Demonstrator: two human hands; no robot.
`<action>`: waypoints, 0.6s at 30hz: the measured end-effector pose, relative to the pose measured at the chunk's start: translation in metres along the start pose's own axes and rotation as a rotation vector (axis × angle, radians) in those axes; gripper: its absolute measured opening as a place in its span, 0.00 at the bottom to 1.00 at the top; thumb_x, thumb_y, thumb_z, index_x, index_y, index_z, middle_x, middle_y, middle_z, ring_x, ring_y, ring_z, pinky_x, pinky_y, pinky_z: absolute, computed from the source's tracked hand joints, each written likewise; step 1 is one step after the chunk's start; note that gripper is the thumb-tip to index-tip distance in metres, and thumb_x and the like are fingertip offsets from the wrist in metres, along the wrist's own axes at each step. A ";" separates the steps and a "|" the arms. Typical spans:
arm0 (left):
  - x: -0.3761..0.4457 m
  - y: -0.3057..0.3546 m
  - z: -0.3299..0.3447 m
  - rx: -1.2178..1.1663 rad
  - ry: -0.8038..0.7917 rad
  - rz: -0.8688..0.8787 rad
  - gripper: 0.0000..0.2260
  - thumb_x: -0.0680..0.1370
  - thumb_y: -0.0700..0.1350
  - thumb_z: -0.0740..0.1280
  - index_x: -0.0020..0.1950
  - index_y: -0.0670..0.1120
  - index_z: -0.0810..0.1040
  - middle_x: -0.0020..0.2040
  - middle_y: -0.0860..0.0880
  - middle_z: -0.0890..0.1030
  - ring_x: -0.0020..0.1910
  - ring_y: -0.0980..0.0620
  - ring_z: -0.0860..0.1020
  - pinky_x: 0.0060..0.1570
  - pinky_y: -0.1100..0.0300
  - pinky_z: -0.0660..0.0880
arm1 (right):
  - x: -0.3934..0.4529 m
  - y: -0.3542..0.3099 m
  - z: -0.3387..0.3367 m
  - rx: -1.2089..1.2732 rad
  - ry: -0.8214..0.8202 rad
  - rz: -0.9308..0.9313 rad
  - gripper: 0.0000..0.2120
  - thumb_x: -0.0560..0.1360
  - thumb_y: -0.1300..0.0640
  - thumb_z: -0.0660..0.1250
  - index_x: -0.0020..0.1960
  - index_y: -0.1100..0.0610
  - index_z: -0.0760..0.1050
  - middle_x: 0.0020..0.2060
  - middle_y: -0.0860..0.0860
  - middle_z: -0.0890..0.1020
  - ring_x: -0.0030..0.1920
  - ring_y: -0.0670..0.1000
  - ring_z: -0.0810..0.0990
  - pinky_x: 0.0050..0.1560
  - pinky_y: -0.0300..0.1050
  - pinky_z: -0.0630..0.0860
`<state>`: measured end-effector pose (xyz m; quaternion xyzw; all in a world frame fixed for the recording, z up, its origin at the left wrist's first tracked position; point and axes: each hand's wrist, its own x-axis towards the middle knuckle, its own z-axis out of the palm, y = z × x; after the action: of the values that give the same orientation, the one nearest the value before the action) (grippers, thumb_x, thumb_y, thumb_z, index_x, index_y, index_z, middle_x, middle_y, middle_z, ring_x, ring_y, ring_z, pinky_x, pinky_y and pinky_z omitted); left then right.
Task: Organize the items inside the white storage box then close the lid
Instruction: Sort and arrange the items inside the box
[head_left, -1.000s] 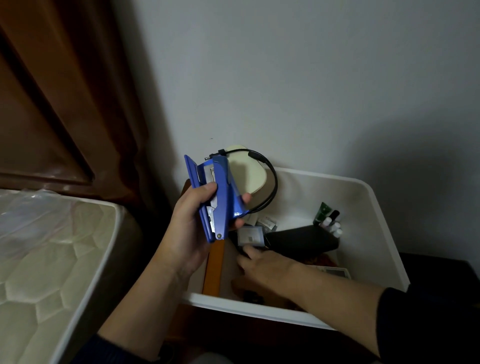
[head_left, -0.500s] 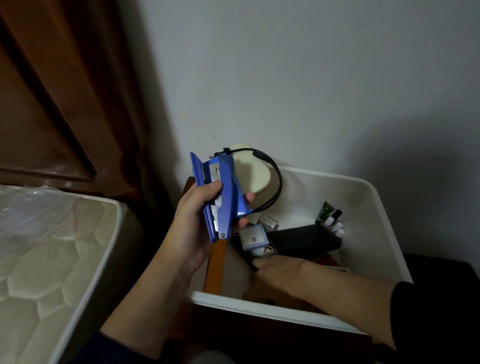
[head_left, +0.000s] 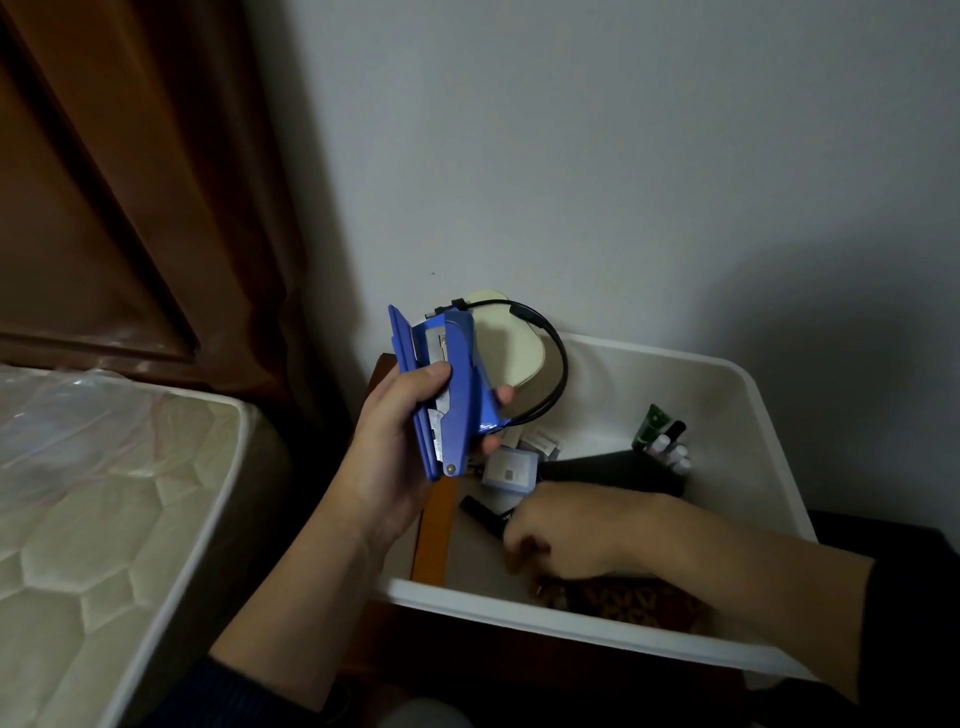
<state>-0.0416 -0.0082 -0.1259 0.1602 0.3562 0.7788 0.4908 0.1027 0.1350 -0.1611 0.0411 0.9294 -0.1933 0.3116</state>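
The white storage box (head_left: 576, 621) stands open against the wall, with no lid in sight. Above its left end my left hand (head_left: 400, 441) grips a blue stapler (head_left: 452, 395) upright, together with a cream oval object (head_left: 506, 348) and a looped black cable (head_left: 558, 374). My right hand (head_left: 561, 530) is down inside the box near its front wall, fingers curled downward and blurred; whether it holds anything is hidden. Beside it lie a black pen (head_left: 480, 512), an orange strip (head_left: 434, 535), a small square case (head_left: 509, 470) and a black pouch (head_left: 613, 467).
A green tube (head_left: 652, 426) and small bottles (head_left: 672, 454) stand at the box's back right. A brown patterned item (head_left: 628, 600) lies under my right wrist. A mattress (head_left: 104, 519) is at the left, a brown curtain (head_left: 130, 182) behind it, dark furniture under the box.
My right hand has drawn back from the square case toward the box's front wall, uncovering the black pen. My left hand keeps the stapler in about the same place.
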 end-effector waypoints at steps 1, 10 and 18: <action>0.000 0.000 0.000 0.002 0.001 -0.002 0.28 0.78 0.48 0.70 0.76 0.40 0.70 0.65 0.29 0.78 0.63 0.32 0.83 0.40 0.50 0.84 | 0.000 0.004 -0.001 0.014 0.089 0.009 0.14 0.81 0.61 0.66 0.62 0.49 0.83 0.58 0.45 0.84 0.51 0.42 0.79 0.57 0.41 0.78; 0.002 -0.004 -0.003 0.046 -0.008 -0.008 0.19 0.81 0.46 0.67 0.71 0.41 0.76 0.61 0.34 0.81 0.62 0.33 0.83 0.40 0.50 0.84 | 0.014 0.016 -0.006 0.343 0.315 0.069 0.09 0.79 0.59 0.70 0.55 0.45 0.83 0.50 0.39 0.84 0.42 0.34 0.80 0.48 0.33 0.77; 0.002 -0.003 -0.005 0.052 -0.023 -0.015 0.23 0.81 0.46 0.67 0.74 0.39 0.73 0.62 0.32 0.79 0.63 0.34 0.83 0.41 0.50 0.84 | 0.001 0.000 0.021 -0.509 -0.034 -0.253 0.06 0.81 0.50 0.68 0.53 0.51 0.82 0.45 0.49 0.82 0.48 0.54 0.82 0.57 0.54 0.78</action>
<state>-0.0432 -0.0073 -0.1317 0.1792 0.3719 0.7637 0.4963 0.1134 0.1275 -0.1770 -0.1577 0.9405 0.0081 0.3008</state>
